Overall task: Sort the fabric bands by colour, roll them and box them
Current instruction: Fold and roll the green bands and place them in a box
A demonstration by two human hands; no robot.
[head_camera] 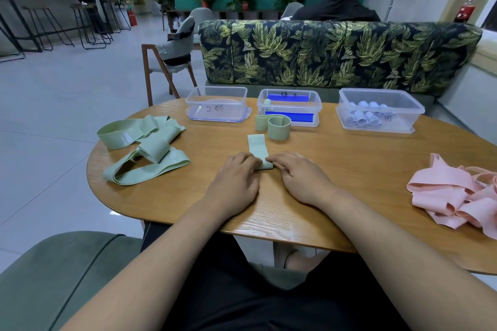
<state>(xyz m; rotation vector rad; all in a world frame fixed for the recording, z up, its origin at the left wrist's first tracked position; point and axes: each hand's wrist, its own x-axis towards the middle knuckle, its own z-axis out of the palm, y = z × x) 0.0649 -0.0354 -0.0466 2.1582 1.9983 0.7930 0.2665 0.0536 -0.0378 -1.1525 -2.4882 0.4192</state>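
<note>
Green band (257, 148) | lengthwise away | both hands (236, 183) pinch near end

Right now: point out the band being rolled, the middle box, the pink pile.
green band being rolled (258, 146), head view, flat unrolled stretch
middle box (290, 108), head view, front rim
pink pile (449, 193), head view, middle folds

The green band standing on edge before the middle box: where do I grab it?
Probably pinch the green band by the wall of its open loop, from above, one finger inside: it stands on edge, the loop gapes upward, the middle box crowds its far side.
</note>
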